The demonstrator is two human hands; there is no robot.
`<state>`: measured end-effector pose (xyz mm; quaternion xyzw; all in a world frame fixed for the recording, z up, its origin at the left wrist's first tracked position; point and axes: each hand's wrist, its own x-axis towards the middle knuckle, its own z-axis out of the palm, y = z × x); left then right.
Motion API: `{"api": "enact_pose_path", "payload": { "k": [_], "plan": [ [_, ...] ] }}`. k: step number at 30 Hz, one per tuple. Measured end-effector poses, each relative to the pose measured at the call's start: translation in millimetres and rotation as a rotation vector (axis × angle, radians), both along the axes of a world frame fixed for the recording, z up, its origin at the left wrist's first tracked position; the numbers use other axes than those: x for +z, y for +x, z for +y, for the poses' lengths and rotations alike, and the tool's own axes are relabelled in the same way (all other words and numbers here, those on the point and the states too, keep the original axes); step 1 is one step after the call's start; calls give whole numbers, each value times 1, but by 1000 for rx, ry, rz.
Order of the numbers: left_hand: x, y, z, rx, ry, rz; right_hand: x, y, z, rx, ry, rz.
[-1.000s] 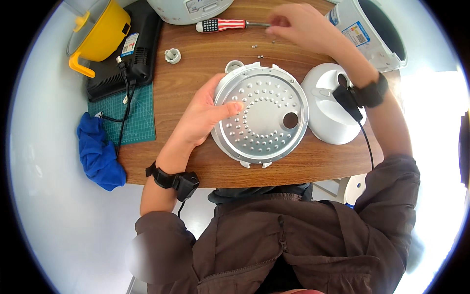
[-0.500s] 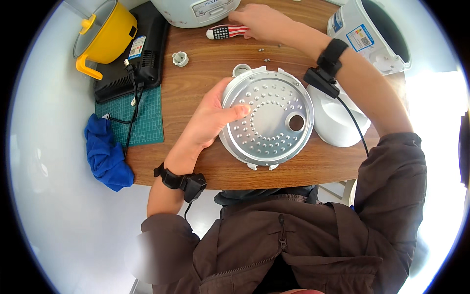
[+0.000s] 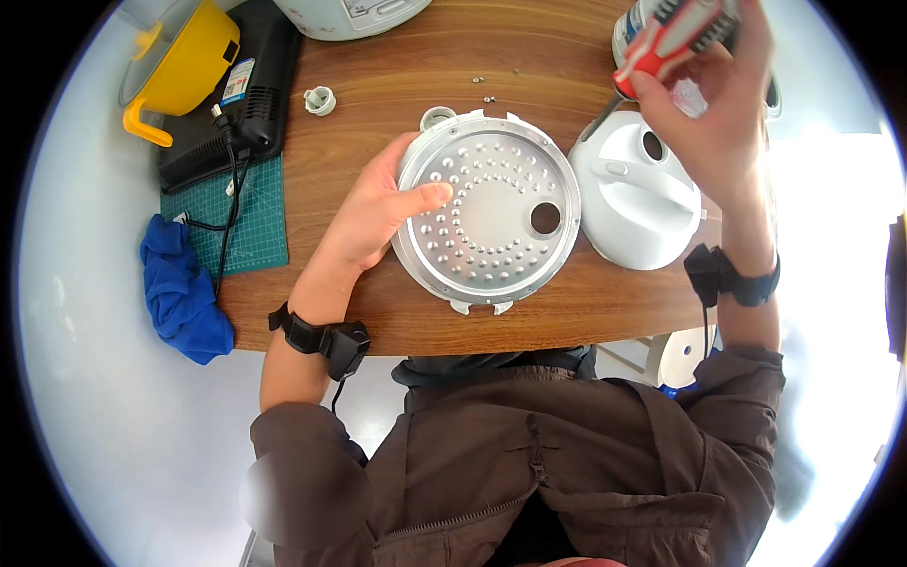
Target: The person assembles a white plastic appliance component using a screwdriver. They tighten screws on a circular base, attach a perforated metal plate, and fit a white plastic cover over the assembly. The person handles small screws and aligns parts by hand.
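A round silver inner lid [image 3: 496, 219], dimpled and with one large hole at its right, lies before me on the table. My left hand [image 3: 373, 208] grips its left edge, thumb on top and fingers underneath. Raised at the upper right, my right hand [image 3: 713, 142] is closed round a screwdriver [image 3: 661, 49] with a red, white and black handle. Its shaft slants down to the left, and the tip is blurred near the white outer lid [image 3: 628, 222]. That white lid rests just right of the silver one. Several small screws [image 3: 488, 99] lie beyond the silver lid.
A small white cap [image 3: 319, 100] sits on the wooden table [image 3: 378, 85]. At the left are a yellow pot [image 3: 189, 66], a black appliance [image 3: 269, 57], a green cutting mat [image 3: 260, 227] and a blue cloth [image 3: 184, 293]. A white cooker body [image 3: 354, 21] stands at the far edge.
My right hand has lifted the screwdriver from the far side of the table and swung it right and nearer. My left hand still holds the silver lid. The whole view has shifted slightly.
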<state>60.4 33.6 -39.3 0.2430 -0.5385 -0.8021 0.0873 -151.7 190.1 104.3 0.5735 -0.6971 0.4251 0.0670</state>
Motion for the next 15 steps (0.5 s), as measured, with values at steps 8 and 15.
{"api": "enact_pose_path", "payload": {
  "k": [8,15],
  "plan": [
    [-2,-1,1,24,-6,16,-64,-27,40,125,-186,77],
    [1,-1,1,10,-16,-4,-86,-23,29,223,-361,57]
  ]
}}
